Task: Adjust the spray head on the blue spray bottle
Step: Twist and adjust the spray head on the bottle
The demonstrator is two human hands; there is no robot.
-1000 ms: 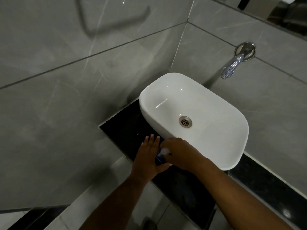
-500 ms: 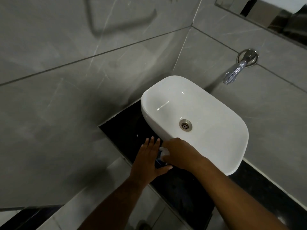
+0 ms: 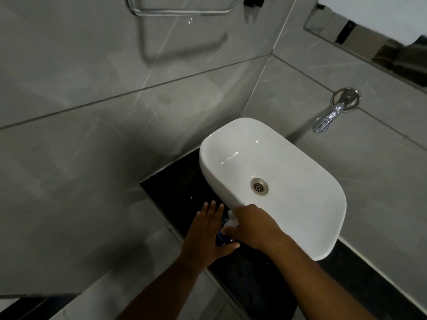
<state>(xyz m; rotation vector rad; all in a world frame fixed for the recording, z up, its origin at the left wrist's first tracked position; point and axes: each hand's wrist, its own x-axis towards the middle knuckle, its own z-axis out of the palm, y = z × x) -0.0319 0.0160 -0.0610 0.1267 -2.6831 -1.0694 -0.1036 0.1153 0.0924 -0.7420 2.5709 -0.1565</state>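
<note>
The blue spray bottle point(image 3: 221, 239) stands on the black counter just left of the white basin, mostly hidden between my hands. Its pale spray head point(image 3: 231, 220) peeks out above. My left hand point(image 3: 205, 234) presses flat against the bottle's left side, fingers straight and thumb hooked under the front. My right hand point(image 3: 251, 227) is curled over the spray head from the right, gripping it.
A white basin point(image 3: 300, 218) with a metal drain point(image 3: 259, 186) sits on the black counter point(image 3: 175, 188). A chrome tap point(image 3: 328, 116) juts from the grey tiled wall. A towel rail point(image 3: 180, 10) hangs top left, and a mirror edge point(image 3: 369, 42) shows top right.
The camera has tilted up a little, bringing the towel rail into view. Both hands stay on the bottle; the pale spray head shows slightly more between them.
</note>
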